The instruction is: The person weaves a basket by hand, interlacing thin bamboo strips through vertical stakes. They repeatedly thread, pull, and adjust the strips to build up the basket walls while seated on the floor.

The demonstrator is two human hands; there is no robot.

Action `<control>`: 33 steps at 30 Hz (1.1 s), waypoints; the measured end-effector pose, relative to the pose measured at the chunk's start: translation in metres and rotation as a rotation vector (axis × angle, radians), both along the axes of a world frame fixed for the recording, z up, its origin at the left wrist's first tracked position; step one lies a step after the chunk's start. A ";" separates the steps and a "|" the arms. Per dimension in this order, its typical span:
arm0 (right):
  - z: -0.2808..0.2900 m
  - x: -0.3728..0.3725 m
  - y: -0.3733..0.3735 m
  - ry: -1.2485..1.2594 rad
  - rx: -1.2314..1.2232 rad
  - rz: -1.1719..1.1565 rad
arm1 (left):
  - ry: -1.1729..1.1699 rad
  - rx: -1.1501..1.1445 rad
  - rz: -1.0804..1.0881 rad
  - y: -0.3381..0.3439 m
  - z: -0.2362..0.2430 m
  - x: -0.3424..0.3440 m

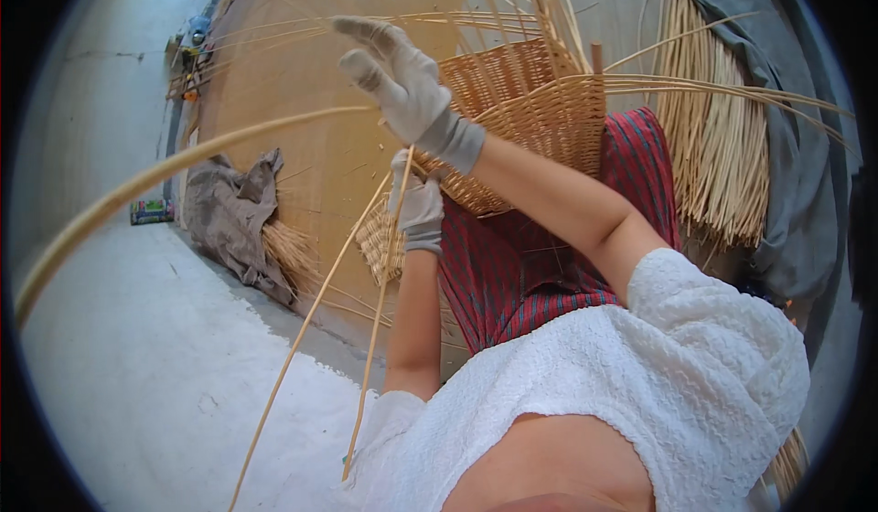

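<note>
Left of the basket (549, 133), the right hand (404, 87) is open and empty, and the left hand (421, 208) curls by some sticks (376, 329), but I can't tell its grip.

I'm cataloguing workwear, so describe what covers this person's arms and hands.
The left hand and right hand each wear a pale, whitish glove with a grey cuff; the right glove's fingertips look smudged. Short, white, textured sleeves leave both forearms bare.
</note>
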State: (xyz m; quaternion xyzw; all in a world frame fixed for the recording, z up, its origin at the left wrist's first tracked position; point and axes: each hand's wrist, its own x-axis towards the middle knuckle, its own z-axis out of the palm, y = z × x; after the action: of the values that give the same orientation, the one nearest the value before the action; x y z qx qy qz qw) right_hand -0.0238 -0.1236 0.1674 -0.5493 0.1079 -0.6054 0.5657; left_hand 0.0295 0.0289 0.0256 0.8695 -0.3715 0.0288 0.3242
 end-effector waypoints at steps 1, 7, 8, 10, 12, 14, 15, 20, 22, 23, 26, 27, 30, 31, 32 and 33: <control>0.014 -0.014 0.007 -0.132 0.055 0.068 | 0.022 0.011 0.010 -0.001 -0.003 -0.001; -0.133 -0.059 -0.032 -0.130 0.129 0.588 | 0.003 -0.012 -0.058 -0.009 0.022 -0.005; -0.138 -0.068 -0.028 -0.145 0.165 0.653 | -0.002 0.016 -0.074 -0.005 0.029 -0.004; -0.124 -0.076 -0.003 -0.067 0.046 0.456 | -0.016 -0.004 -0.104 -0.001 0.031 -0.003; -0.125 -0.080 0.006 -0.073 0.081 0.343 | -0.032 -0.083 -0.135 0.002 0.028 -0.005; -0.150 -0.095 -0.034 -0.252 0.432 0.644 | -0.217 -0.184 -0.167 0.001 0.014 -0.006; -0.145 -0.101 -0.037 -0.159 0.476 0.532 | -0.244 -0.218 -0.179 0.004 0.010 -0.015; -0.140 -0.134 -0.039 0.055 0.565 0.263 | 0.355 -0.232 -0.206 -0.051 0.057 -0.041; -0.135 -0.125 -0.038 0.235 0.410 0.228 | 0.580 -0.110 -0.255 -0.066 0.026 -0.002; -0.097 -0.116 -0.032 0.367 0.363 0.176 | 0.665 -0.145 -0.264 -0.070 0.027 -0.005; -0.044 -0.066 -0.051 0.675 -0.385 -0.174 | 0.741 -0.186 -0.169 -0.085 0.039 -0.024; -0.030 -0.045 -0.060 0.770 -0.598 -0.272 | 0.752 -0.161 -0.140 -0.089 0.043 -0.027; -0.038 -0.054 -0.067 0.783 -0.504 -0.159 | 0.871 -0.176 -0.126 -0.085 0.053 -0.027; -0.060 -0.069 -0.069 0.718 -0.462 -0.105 | 0.876 -0.180 -0.132 -0.082 0.052 -0.026; -0.082 -0.084 -0.072 0.653 -0.419 -0.057 | 0.887 -0.184 -0.142 -0.081 0.049 -0.026; -0.113 -0.105 -0.068 0.593 -0.357 0.006 | 0.924 -0.230 -0.143 -0.082 0.043 -0.021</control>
State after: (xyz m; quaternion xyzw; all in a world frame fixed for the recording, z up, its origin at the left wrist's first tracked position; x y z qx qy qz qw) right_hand -0.1285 -0.1915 0.0549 -0.7919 0.1582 -0.4271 0.4068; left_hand 0.0082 -0.0534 0.0687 0.7222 -0.2416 -0.3421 0.5504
